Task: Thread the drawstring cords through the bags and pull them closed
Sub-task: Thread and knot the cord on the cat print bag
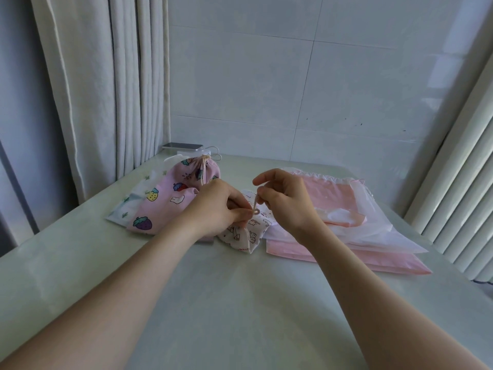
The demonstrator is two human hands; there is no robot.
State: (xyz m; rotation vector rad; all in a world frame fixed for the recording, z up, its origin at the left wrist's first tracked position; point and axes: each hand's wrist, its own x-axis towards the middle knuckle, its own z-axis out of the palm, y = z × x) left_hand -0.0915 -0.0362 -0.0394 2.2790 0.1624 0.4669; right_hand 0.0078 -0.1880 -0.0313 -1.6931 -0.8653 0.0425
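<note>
Far to the left of my fingers, on the table [240, 303], lies a flat white bag w/ green leaf print [125, 209]. On it, overlapping, is the pink fruit bag [165, 206]. Its top is gathered tight behind my left knuckles, w/ its own string hanging down there. Further behind that, by the wall, a phone [182, 146] lies on a white box.

My left hand [216, 206] is curled, palm down. Its thumb and fingertips pinch the crumpled top edge of the small animal-print bag [248, 236]. The rest of this bag lies under and just in front of these fingertips, on the table.

The cord [255, 205] is between my two hands. Its lower end makes a small loop right at my left fingertips, touching or almost touching; I cannot tell which. From the loop it goes up, a bit tilted, to my right hand [285, 201]. There the thumb and a curled finger pinch its upper part. The right index finger is lifted and bent above the cord, not on it.

To the right of my right hand and partly under the wrist lies a see-through white bag [378, 228]. It rests on a pile of pink plastic bags [346, 259], approx. flat, and one has a ruffled top edge far behind my right fingers.
</note>
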